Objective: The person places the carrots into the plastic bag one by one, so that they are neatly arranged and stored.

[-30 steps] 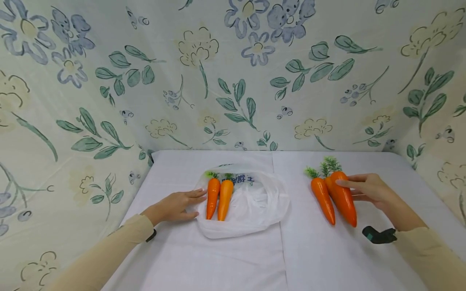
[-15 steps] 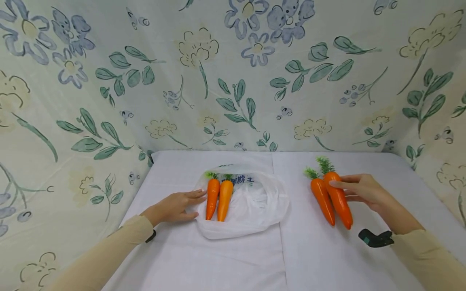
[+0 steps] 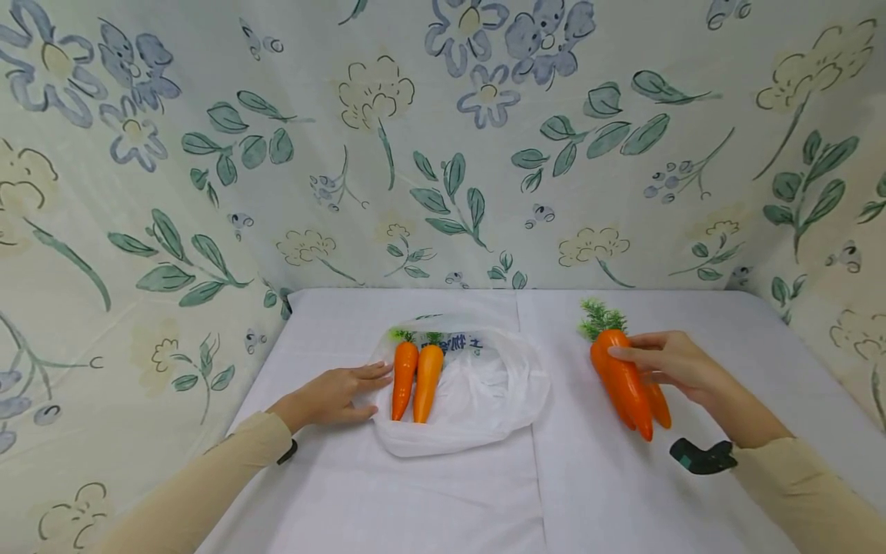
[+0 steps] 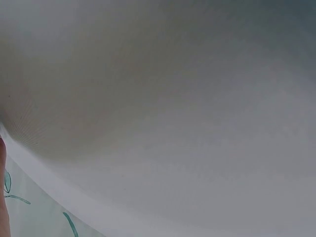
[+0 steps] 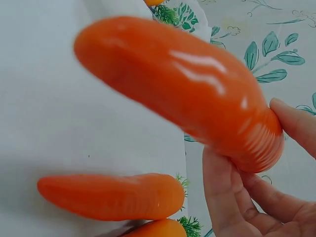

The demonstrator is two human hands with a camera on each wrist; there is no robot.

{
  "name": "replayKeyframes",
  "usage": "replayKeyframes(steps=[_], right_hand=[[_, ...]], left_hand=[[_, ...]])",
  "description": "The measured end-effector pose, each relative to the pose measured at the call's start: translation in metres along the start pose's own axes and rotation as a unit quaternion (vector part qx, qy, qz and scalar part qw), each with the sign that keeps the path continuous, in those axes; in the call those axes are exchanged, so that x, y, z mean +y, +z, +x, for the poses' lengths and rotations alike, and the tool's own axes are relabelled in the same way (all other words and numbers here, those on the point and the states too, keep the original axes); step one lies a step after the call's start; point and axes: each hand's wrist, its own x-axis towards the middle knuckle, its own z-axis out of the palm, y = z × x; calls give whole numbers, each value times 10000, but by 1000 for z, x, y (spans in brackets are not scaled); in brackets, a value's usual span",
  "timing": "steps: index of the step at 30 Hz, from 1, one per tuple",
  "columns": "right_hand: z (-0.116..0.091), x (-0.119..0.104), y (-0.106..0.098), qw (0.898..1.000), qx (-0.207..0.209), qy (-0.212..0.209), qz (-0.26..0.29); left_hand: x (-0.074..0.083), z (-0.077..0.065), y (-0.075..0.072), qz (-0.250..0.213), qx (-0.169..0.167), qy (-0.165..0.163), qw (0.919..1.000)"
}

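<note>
In the head view my right hand (image 3: 681,363) pinches the thick top end of a glossy orange toy carrot (image 3: 624,381), thumb on one side and fingers on the other. The right wrist view shows this carrot raised above the table, with another toy carrot (image 5: 108,197) and an orange one (image 5: 160,228) lying below it. My left hand (image 3: 332,396) rests at the left edge of a white plastic bag (image 3: 477,427), fingers extended and touching it. Two toy carrots with green tops, a redder one (image 3: 404,377) and a lighter one (image 3: 428,381), lie side by side in the bag's left part.
White cloth covers the table (image 3: 477,500). A floral curtain (image 3: 443,154) rises behind it and at both sides. The bag's mouth faces up, with dark printing visible inside. Mostly blurred pale cloth (image 4: 173,148) fills the left wrist view.
My right hand has moved left with the held carrot, which now covers most of one carrot below and uncovers part of another on its right. My left hand and the bag have stayed put.
</note>
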Motion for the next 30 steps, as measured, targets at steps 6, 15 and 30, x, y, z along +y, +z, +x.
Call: replayKeyframes(steps=[6, 15, 30], right_hand=[[1, -9, 12, 10000, -64, -45, 33], [0, -23, 33, 9999, -98, -105, 29], [6, -40, 67, 9956, -669, -486, 446]], left_hand=[[1, -1, 0, -12, 90, 99, 9999], [0, -1, -1, -31, 36, 113, 9999], [-7, 0, 1, 55, 32, 275, 9996]])
